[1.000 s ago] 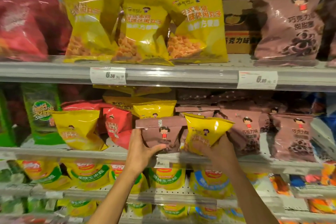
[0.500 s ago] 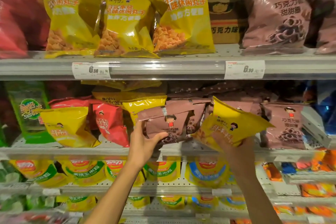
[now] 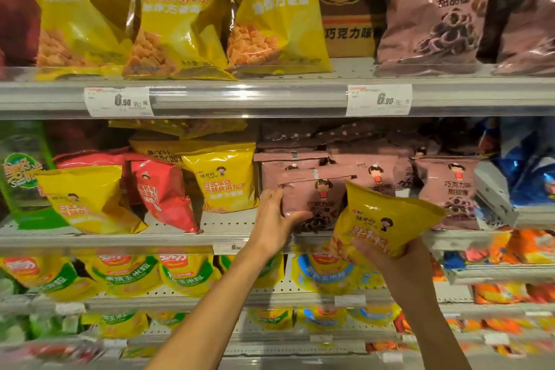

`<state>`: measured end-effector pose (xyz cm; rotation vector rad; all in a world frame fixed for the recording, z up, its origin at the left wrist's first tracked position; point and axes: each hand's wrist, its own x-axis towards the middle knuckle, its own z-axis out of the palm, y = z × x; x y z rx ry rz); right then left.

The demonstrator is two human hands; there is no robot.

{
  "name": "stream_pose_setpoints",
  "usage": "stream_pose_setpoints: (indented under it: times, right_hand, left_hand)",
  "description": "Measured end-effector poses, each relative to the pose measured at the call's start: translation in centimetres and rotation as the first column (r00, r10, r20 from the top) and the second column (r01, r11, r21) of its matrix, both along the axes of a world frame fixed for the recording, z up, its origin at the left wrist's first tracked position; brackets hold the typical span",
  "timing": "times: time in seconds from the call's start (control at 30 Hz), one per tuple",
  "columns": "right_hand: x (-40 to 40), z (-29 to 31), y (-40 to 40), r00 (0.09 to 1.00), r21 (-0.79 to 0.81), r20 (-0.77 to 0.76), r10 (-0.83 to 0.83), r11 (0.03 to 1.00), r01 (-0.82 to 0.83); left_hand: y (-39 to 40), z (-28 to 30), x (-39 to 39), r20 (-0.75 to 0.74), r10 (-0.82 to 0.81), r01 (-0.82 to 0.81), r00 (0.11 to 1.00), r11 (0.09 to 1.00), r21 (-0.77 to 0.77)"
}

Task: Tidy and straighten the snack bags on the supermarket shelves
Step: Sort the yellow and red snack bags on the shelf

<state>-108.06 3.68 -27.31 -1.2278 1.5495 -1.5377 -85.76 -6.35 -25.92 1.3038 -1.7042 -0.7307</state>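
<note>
Our right hand (image 3: 387, 252) grips a small crinkly yellow foil snack bag (image 3: 381, 219), off the shelf at five o'clock. Left hand (image 3: 274, 222) clasps the front mauve plastic snack bag (image 3: 312, 204). Risk: tugging it topples the leaning mauve row.

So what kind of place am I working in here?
Almost certainly a supermarket snack aisle: tiered metal shelves packed with snack bags, such as the yellow bags on top, and printed price tags clipped along the shelf edge.
</note>
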Motion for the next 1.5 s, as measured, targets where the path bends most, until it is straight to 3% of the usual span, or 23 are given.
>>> stream_pose_setpoints:
  times: [0.17, 0.3, 0.6, 0.7, 0.9, 1.1, 1.27, 1.5]
  right_hand:
    - [1.3, -0.2, 0.2, 0.996, 0.053, 0.022, 0.081, 0.995, -0.082]
    - [3.1, 0.2, -0.2, 0.989, 0.073, 0.033, 0.144, 0.987, -0.146]
    - [12.2, 0.4, -2.6, 0.93, 0.027, 0.023, 0.366, 0.93, -0.367]
    - [15.3, 0.7, -3.8, 0.932, 0.004, -0.007, 0.362, 0.932, -0.362]
    - [20.7, 2.2, -7.8, 0.953, -0.075, -0.085, 0.291, 0.952, -0.297]
    - [22.2, 1.3, -9.9, 0.94, 0.033, -0.085, 0.329, 0.944, -0.328]
    - [21.6, 1.4, -10.3, 0.935, 0.174, -0.077, 0.347, 0.928, -0.331]
    - [21.3, 1.8, -10.4, 0.934, 0.234, -0.106, 0.341, 0.921, -0.31]
  left_hand:
    - [0.9, 0.0, 0.6, 0.065, -0.005, 0.007, 0.998, 1.0, -0.023]
    - [2.7, -0.7, 2.1, 0.202, 0.107, -0.1, 0.973, 0.994, -0.047]
    - [8.0, -3.9, 10.5, 0.406, 0.45, -0.287, 0.796, 0.87, -0.402]
    - [8.5, -4.9, 13.6, 0.43, 0.547, -0.373, 0.718, 0.824, -0.426]
    - [7.9, -4.6, 19.0, 0.553, 0.489, -0.347, 0.674, 0.871, -0.346]
    - [7.8, -5.3, 20.9, 0.702, 0.383, -0.255, 0.6, 0.924, -0.286]
    - [7.7, -5.7, 21.1, 0.705, 0.343, -0.249, 0.62, 0.939, -0.238]
    - [7.5, -6.0, 20.6, 0.681, 0.369, -0.261, 0.633, 0.929, -0.261]
